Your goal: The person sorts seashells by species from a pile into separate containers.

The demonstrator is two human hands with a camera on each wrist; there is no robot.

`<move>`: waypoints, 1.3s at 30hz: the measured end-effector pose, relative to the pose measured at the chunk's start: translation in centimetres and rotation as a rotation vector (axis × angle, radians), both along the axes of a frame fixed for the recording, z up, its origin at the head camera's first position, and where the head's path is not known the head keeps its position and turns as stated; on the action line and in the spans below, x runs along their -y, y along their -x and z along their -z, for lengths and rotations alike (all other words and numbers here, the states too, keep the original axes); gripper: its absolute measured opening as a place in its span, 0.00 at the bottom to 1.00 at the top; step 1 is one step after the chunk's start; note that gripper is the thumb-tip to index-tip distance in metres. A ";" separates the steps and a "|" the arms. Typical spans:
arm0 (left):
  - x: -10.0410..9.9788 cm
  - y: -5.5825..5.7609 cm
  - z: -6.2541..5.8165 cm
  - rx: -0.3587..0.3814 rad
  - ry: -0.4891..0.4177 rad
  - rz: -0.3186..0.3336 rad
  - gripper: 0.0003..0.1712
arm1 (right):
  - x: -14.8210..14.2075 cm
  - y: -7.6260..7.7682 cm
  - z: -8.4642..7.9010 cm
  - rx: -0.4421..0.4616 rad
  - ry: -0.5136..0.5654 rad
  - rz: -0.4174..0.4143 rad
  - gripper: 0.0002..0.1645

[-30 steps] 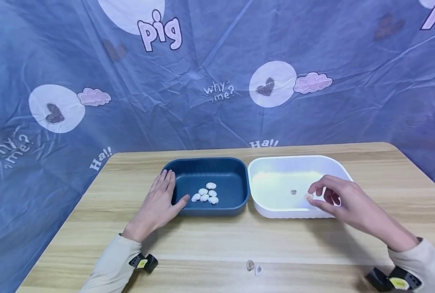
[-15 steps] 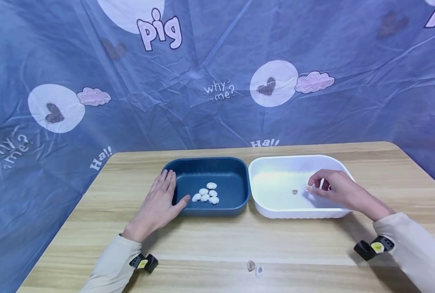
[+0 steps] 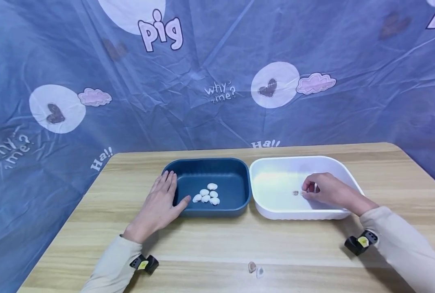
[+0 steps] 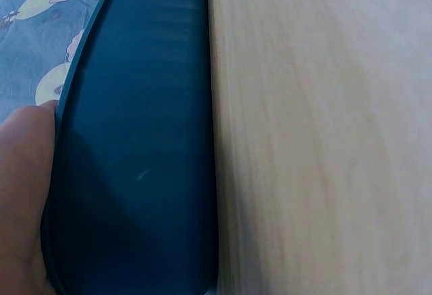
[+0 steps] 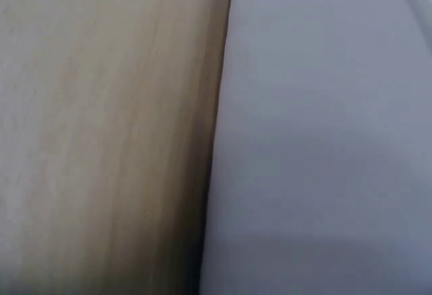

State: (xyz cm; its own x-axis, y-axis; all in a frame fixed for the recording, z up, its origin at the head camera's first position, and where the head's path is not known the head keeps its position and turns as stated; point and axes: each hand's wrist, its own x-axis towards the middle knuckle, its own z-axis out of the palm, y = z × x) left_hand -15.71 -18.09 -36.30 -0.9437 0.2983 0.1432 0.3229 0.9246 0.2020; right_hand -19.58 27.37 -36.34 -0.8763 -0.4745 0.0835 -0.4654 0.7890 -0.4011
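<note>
In the head view my left hand [image 3: 156,205] rests with straight fingers on the left rim of a dark blue tray [image 3: 235,211], its thumb over the front edge. Several white seashells [image 3: 205,198] lie grouped on that tray's floor. My right hand [image 3: 327,190] reaches into the white tray [image 3: 268,212] and pinches a small pale shell [image 3: 303,193] between thumb and fingertips, low over the tray floor. Just left of it lies a small brownish shell [image 3: 295,192]. The right wrist view shows only the white tray's outer wall [image 5: 324,140] and wood; no fingers appear there.
Both trays stand side by side on a wooden table [image 3: 202,244]. Nearer the front edge lie a brown shell [image 3: 252,267] and a greyish-white shell [image 3: 260,272]. Behind the table hangs a blue printed cloth [image 3: 188,101].
My right hand has moved left and down into the white tray, bringing the pale shell close beside the brownish one. My left hand has stayed on the blue tray.
</note>
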 end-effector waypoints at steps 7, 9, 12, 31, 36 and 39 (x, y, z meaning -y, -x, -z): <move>0.1 -0.1 0.1 0.001 0.003 -0.001 0.49 | 0.7 0.1 0.2 0.022 0.001 0.007 0.06; 0.1 -0.1 0.1 0.002 0.003 0.001 0.49 | 0.8 0.1 0.2 0.023 0.002 0.009 0.06; 0.1 -0.1 0.1 0.001 0.006 0.002 0.49 | 0.9 -0.1 0.2 0.021 0.000 0.014 0.06; 0.3 0.0 -0.1 -0.002 -0.003 0.007 0.49 | 0.4 -2.9 -2.5 -0.363 0.123 -0.085 0.13; 0.3 -0.1 -0.1 0.009 -0.002 0.008 0.49 | 1.4 -4.3 -2.9 -0.417 0.160 -0.114 0.16; 0.3 -0.1 0.1 0.003 0.002 0.007 0.49 | 2.1 -4.9 -3.3 -0.440 0.193 -0.143 0.19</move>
